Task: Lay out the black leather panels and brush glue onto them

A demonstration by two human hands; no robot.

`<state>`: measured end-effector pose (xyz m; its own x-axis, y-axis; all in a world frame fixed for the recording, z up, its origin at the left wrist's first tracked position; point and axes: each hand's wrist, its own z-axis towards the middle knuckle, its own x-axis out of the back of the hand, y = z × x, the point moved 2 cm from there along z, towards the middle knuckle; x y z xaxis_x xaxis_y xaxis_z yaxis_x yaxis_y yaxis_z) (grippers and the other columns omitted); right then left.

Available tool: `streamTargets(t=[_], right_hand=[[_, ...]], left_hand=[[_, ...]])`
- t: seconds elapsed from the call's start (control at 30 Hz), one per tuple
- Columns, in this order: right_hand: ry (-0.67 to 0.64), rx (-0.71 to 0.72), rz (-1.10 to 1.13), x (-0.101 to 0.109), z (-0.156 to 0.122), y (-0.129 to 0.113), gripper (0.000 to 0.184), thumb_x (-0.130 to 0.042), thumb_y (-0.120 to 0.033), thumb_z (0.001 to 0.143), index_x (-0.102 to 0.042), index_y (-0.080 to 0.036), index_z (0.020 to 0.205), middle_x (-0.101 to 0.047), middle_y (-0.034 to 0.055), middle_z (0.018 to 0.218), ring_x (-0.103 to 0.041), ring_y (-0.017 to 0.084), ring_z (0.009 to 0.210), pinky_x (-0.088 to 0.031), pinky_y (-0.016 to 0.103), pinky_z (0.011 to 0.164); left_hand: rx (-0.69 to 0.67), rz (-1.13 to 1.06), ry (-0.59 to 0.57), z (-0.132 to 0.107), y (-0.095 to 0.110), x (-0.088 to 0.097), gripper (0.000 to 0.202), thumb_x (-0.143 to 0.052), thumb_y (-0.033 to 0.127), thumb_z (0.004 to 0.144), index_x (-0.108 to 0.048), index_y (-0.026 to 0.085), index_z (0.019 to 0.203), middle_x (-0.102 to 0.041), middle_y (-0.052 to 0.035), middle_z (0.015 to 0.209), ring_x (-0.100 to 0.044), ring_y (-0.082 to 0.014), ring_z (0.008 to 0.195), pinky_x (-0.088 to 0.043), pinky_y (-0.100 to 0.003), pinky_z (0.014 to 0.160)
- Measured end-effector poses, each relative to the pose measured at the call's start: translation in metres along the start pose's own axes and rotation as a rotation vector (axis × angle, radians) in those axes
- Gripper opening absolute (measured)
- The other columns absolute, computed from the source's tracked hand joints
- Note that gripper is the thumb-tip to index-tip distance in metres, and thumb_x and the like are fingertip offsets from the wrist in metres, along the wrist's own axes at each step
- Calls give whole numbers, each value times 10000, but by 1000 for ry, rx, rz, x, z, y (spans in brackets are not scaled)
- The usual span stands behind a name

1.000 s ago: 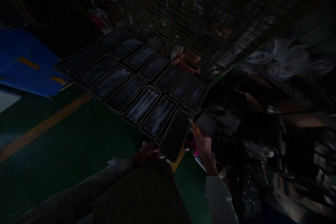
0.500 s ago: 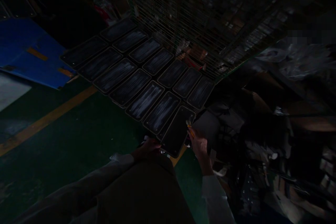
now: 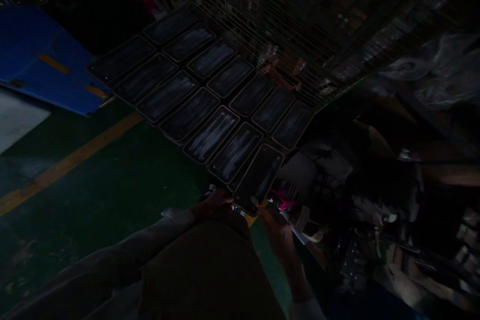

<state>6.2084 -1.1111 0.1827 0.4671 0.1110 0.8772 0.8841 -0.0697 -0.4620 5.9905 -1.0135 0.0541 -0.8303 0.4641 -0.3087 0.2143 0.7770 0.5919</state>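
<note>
The nearest dark rectangular panel [image 3: 250, 182], with rounded corners and a pale rim, lies at the near end of rows of similar panels. My left hand [image 3: 214, 202] is closed at its near left corner, though the fingertips are hard to see in the dark. In my right hand [image 3: 278, 232] is a small brush [image 3: 256, 204] with an orange handle. Its head touches the panel's near end. A faint whitish streak runs along this panel's right side. Broad whitish streaks cover several others, such as the neighbouring panel [image 3: 235, 152].
Behind the panels rises a wire mesh cage [image 3: 300, 35] with boxes inside. At left stands a blue board [image 3: 41, 55] beside a yellow floor line [image 3: 75, 157]. Dark clutter [image 3: 337, 170] and clear plastic wrap [image 3: 446, 67] fill the right side. The light is very dim.
My right hand has drawn the brush from the panel's far right part down to its near end. A faint streak now shows there. My left hand stays at the corner.
</note>
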Motion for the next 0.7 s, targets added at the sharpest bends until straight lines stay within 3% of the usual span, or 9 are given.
streamTargets(t=[0.2,0.37,0.5,0.7], right_hand=[[214,1,-85,31,92,41,321,-443,-371,999,-620,-241,1234,-698,69,1086,-674,186,929,-523,266,743],[248,27,-131,28,136,56,305,-454,-337,995,-627,-217,1217,-681,93,1151,-645,206,1041,-520,293,822],[142,33,-133,7,114,47,275,-473,-300,988,-624,-227,1206,-689,76,1115,-653,192,984,-523,278,790],[-43,108,-177,-29,16,-1,264,-485,-246,978,-632,-228,1196,-700,79,1019,-661,194,888,-531,291,755]], left_hand=[[-32,-14,-34,0,-4,-2,366,-780,456,642,-652,126,736,-669,-55,666,-629,-170,591,-484,-284,598],[-39,2,-43,4,-9,-1,377,-781,463,623,-668,124,744,-677,-50,660,-625,-174,594,-498,-297,615],[-31,-12,-17,6,-14,0,372,-767,456,637,-661,120,756,-677,-52,677,-633,-175,615,-500,-301,627],[-12,22,-36,8,-12,2,339,-739,443,662,-665,119,727,-669,-52,652,-618,-161,590,-463,-273,583]])
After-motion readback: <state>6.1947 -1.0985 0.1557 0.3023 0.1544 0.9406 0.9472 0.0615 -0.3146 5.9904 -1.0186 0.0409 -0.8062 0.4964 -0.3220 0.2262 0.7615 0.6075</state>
